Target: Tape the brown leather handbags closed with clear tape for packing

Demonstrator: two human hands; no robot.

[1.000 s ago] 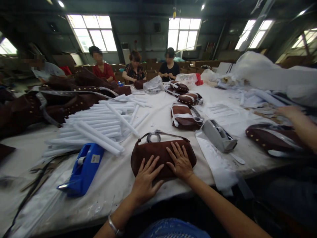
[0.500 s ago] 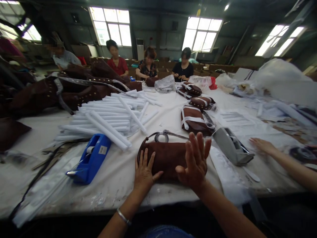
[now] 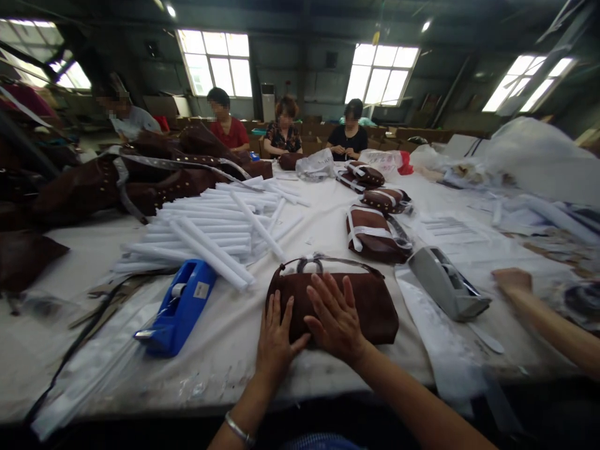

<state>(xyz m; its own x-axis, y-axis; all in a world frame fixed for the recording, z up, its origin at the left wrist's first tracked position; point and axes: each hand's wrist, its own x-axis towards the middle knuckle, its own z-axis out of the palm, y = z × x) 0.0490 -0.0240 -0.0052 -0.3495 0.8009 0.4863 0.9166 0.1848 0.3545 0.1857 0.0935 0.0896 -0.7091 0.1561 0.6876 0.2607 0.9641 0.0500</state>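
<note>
A dark brown leather handbag (image 3: 375,306) lies flat before me, its thin handle arched along the far edge. My left hand (image 3: 276,331) rests on the bag's left end with fingers spread. Over the middle of the bag is my right hand (image 3: 335,319), palm down and fingers stretched out; it appears to touch the leather. Left of the bag stands a blue tape dispenser (image 3: 180,309). A grey tape dispenser (image 3: 445,284) is to its right, beside a strip of white wrapping (image 3: 422,325).
White paper rolls (image 3: 206,234) are piled at the left centre. Brown bags with white wrapping (image 3: 375,228) lie beyond my bag. A large brown leather heap (image 3: 94,187) is at far left. A co-worker's hand (image 3: 513,281) rests at right; several people sit across the table.
My right hand has moved left and down from a raised position onto the middle of the bag. The co-worker's hand at right has curled closed. My left hand stays on the bag.
</note>
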